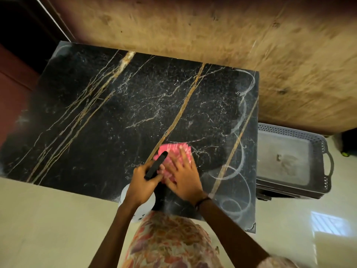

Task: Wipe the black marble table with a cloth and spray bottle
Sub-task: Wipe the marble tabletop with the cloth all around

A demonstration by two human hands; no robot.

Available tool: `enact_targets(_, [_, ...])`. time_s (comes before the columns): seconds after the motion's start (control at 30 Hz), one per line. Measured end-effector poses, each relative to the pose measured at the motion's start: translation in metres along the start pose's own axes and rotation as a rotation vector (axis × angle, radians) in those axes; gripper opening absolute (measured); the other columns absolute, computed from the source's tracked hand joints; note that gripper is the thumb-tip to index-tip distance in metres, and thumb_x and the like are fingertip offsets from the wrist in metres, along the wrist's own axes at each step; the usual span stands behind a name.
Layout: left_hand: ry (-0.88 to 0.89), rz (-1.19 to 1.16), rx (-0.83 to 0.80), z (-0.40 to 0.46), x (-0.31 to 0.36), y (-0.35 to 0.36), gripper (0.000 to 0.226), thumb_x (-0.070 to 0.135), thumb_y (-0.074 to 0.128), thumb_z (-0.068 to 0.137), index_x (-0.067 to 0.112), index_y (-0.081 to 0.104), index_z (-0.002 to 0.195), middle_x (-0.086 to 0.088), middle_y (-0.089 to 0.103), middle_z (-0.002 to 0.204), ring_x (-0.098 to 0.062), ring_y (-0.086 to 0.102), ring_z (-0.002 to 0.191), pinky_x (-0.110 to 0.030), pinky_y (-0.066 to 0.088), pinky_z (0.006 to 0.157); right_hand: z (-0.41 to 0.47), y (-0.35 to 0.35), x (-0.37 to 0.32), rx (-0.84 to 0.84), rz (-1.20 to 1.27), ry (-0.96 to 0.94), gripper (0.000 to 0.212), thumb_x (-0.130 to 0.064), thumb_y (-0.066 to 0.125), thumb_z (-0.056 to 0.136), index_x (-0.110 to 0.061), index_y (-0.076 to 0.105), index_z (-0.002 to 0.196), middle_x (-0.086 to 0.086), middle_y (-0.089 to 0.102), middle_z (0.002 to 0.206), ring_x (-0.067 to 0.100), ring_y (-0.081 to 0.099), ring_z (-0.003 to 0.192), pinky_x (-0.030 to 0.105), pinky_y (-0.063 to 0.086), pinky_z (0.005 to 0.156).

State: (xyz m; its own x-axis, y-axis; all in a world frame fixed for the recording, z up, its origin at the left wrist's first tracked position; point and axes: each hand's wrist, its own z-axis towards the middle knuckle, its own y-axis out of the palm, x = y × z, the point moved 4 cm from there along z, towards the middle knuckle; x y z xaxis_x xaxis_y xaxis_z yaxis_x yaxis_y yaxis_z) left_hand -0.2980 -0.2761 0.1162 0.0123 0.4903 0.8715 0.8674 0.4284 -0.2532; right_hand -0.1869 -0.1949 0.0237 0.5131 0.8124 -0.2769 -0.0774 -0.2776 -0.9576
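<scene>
The left hand [143,185] is wrapped around the neck of the spray bottle [155,167], black nozzle aimed forward over the cloth, white body hanging below the wrist off the near table edge. Probably kept there so another spritz is ready without putting it down. Touching it on the right, the right hand [183,176] lies open and flat, fingers spread, pressing the pink cloth [174,149] onto the black marble table [96,113]. Just past that hand, pale swirly smears run along the right edge, so that strip likely needs wiping. Further right, a grey basket [289,161] sits on the floor.
</scene>
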Motion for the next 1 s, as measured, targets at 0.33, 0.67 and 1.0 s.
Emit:
enact_targets(0.33, [-0.024,-0.031,0.021,-0.026,-0.030,-0.031,0.022,-0.003,0.060,0.077,0.017,0.069,0.081,-0.002,0.068,0.081,-0.024,0.064,0.086,-0.035,0.049,0.083,-0.046,-0.011,0.062,-0.024,-0.031,0.206,0.062,-0.057,0.037,0.088,-0.034,0.032,0.146,0.004,0.030,0.155,0.034,0.013,0.145,0.061,0.027,0.111])
enact_targets(0.67, [-0.056,-0.011,0.047,-0.061,-0.054,-0.053,0.018,0.002,0.065,0.081,0.020,0.064,0.080,0.002,0.053,0.054,-0.018,0.042,0.050,-0.030,0.037,0.049,-0.027,0.037,-0.109,-0.035,0.000,-0.026,0.058,-0.058,0.025,0.094,-0.031,0.025,0.145,0.002,0.035,0.153,0.036,0.010,0.146,0.061,0.017,0.115])
enact_targets(1.0, [-0.022,-0.004,0.005,-0.083,-0.054,-0.055,0.016,-0.006,0.057,0.085,0.007,0.065,0.089,-0.003,0.063,0.076,-0.003,0.056,0.051,-0.016,0.041,0.051,-0.114,0.006,0.021,0.032,-0.045,0.192,0.063,-0.057,0.033,0.092,-0.029,0.022,0.147,0.006,0.026,0.154,0.034,0.008,0.145,0.064,0.030,0.108])
